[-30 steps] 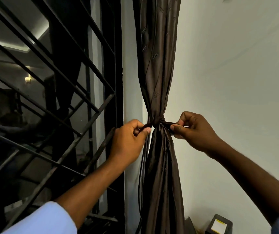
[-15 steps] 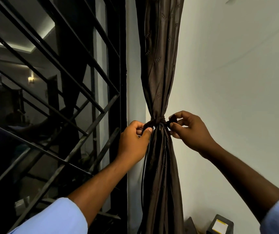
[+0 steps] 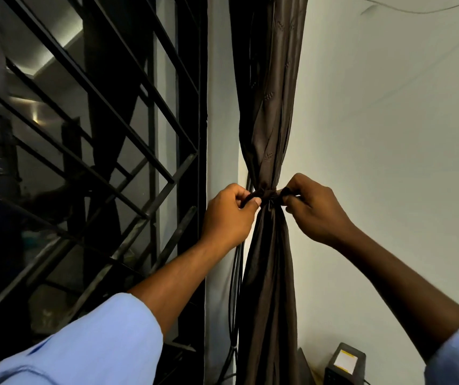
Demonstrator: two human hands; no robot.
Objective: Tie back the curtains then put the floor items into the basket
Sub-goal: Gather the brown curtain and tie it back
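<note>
At the far left stands a window (image 3: 89,162) with dark glass behind slanted black metal bars (image 3: 128,140); the glass gives only dim reflections that are hard to read. Its lower corner is covered by a light blue sleeve (image 3: 92,345), from which the left forearm reaches up and to the right. The left hand (image 3: 229,215) is seen from the back, knuckles up, with the thumb pressed against the curled forefinger, pinching one end of a dark tie (image 3: 264,194). The other fingertips are folded into the palm and out of sight.

Just right of that hand, thin black cables (image 3: 235,287) run down the pale strip of wall beside the window frame; their lower ends are lost in shadow. The brown curtain (image 3: 271,112) hangs between window and wall, gathered to a narrow waist where the tie wraps it, then spreading again below. Its top and bottom are cut off by the frame.

The right hand (image 3: 315,209) meets the tie from the other side, fingers curled and pinching the other end close to the knot. Its forearm slants down to the right, and only a sliver of blue cuff shows. Behind is a plain white wall (image 3: 389,134). Low down, a small dark box (image 3: 346,365) with a white and yellow label stands near the curtain, partly cut off.
</note>
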